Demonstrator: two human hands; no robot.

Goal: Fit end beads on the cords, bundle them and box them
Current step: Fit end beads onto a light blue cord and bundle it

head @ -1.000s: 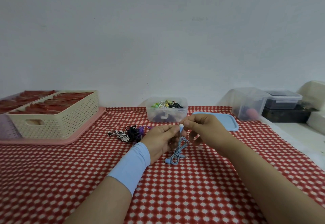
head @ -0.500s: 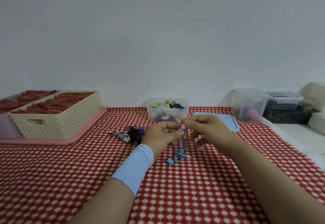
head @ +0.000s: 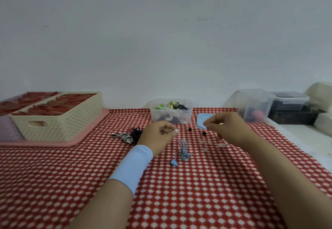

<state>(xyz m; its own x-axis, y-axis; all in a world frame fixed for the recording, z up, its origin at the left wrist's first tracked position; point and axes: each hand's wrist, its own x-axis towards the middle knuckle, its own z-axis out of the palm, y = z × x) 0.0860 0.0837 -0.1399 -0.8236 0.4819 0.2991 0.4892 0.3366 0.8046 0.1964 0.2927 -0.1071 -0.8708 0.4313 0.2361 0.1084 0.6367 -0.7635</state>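
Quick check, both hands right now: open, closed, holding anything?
Left hand: pinched shut on the pale end of the blue cord.
Right hand: fingertips pinched together; whether they hold anything cannot be told.

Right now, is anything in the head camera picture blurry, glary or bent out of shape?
Head view: light is soft and even, no glare; the right hand is a little smeared, and pale beads beneath it blur; the blue cord reads clearly; wide-angle stretch bows the checked cloth at the edges.

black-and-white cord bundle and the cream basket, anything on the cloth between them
Nothing: in the head view the checked tablecloth is bare between the black-and-white cord bundle and the pink tray under the cream basket.
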